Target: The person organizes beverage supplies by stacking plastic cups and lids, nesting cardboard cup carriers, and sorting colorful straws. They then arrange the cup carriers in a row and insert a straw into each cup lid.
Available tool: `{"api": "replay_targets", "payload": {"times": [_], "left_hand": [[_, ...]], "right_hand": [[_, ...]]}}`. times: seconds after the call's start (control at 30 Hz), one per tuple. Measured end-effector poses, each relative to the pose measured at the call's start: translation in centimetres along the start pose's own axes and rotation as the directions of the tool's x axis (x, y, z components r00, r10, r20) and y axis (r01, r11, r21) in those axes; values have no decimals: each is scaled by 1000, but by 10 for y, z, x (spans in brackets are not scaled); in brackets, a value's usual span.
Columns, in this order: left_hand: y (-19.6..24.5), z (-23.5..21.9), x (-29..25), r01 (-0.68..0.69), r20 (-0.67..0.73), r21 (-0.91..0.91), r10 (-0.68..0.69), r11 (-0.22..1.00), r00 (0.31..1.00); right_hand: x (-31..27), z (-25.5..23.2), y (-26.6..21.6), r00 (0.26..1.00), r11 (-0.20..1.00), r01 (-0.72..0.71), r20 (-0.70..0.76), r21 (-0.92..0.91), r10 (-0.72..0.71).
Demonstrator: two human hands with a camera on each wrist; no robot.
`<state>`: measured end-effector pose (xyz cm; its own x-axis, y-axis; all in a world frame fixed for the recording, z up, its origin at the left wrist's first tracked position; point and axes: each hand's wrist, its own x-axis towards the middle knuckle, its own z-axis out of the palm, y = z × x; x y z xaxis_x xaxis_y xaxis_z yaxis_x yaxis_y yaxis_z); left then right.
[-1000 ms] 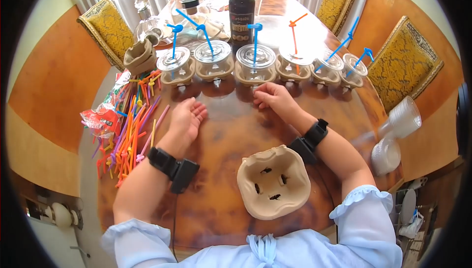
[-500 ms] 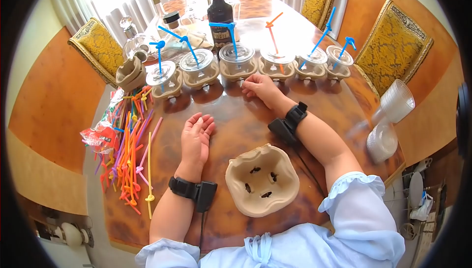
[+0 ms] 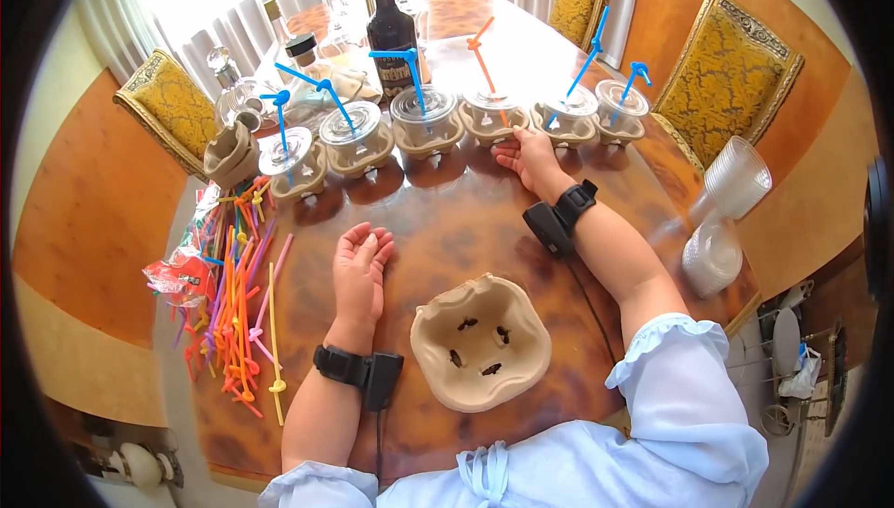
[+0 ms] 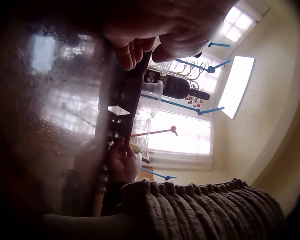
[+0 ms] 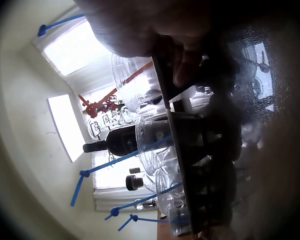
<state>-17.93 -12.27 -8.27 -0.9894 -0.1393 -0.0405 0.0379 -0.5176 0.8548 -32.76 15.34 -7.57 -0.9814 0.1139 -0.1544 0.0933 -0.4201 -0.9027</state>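
Note:
Six lidded clear cups stand in a row in cardboard holders, each with a knotted straw: five blue, one orange. My right hand is at the near edge of the orange-straw cup's holder, fingers loosely bent and seemingly touching it; in the right wrist view the hand is beside that cup. Holding nothing, my left hand lies palm up with relaxed fingers, left of an empty cardboard holder. The left wrist view shows the left hand dark and close.
Knotted coloured straws and a red-and-clear wrapper lie at the left, below stacked cardboard holders. Stacked clear cups and lids are at the right edge. A dark bottle stands behind the row.
My right hand has shifted right, from the middle cup's holder to the orange-straw one. My left hand has drawn back from the row toward the body. The head view has shifted.

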Motion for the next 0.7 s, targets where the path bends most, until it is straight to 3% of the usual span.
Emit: {"api": "replay_targets", "payload": {"times": [0.17,0.33,0.43,0.57,0.7], "left_hand": [[-2,2,-1,-24,8,42,24,999,1000],[-3,-1,0,-15,29,30,14,999,999],[-1,0,1,-13,31,22,12,1000,999],[-5,-2,2,-23,47,45,21,999,999],[-5,-1,2,-42,49,105,37,994,998]], "right_hand": [[18,6,-1,1000,1000,-11,-15,-2,11],[27,0,1,998,999,-19,64,29,17],[-1,-10,-4,981,979,-184,83,85,177],[-28,-48,-15,996,987,-72,-49,146,80],[-7,-77,-22,995,990,56,-88,127,-45]]}}
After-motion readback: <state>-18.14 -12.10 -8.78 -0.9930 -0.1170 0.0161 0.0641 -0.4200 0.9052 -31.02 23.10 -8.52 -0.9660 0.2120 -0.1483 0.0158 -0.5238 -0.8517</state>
